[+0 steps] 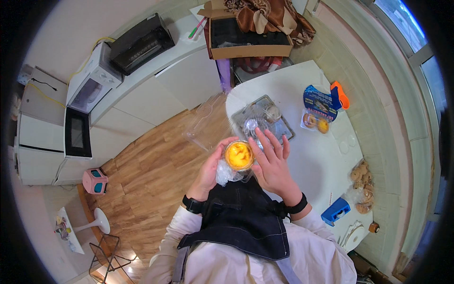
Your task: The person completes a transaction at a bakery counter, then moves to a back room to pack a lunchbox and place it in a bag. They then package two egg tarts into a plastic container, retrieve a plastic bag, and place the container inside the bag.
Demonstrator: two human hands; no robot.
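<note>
My left hand (208,173) holds an egg tart (239,155) with a yellow, browned top in a shallow round cup. Crumpled clear plastic (225,173) bunches under the tart, by the same hand. My right hand (272,164) has its fingers spread; its index finger and thumb lie at the tart's right rim, touching or almost so. Just beyond it, a clear plastic package (253,124) lies on a rectangular tray (289,130) on the white table (301,156). An open clear clamshell container (207,122) juts past the table's left edge.
More tarts (323,125) sit in clear packaging by a blue printed card (320,101) and an orange holder (339,95). Bagged cookies (361,177), a blue dispenser (335,212) and white plates (353,237) line the right side. A cardboard box (252,52) stands beyond the table.
</note>
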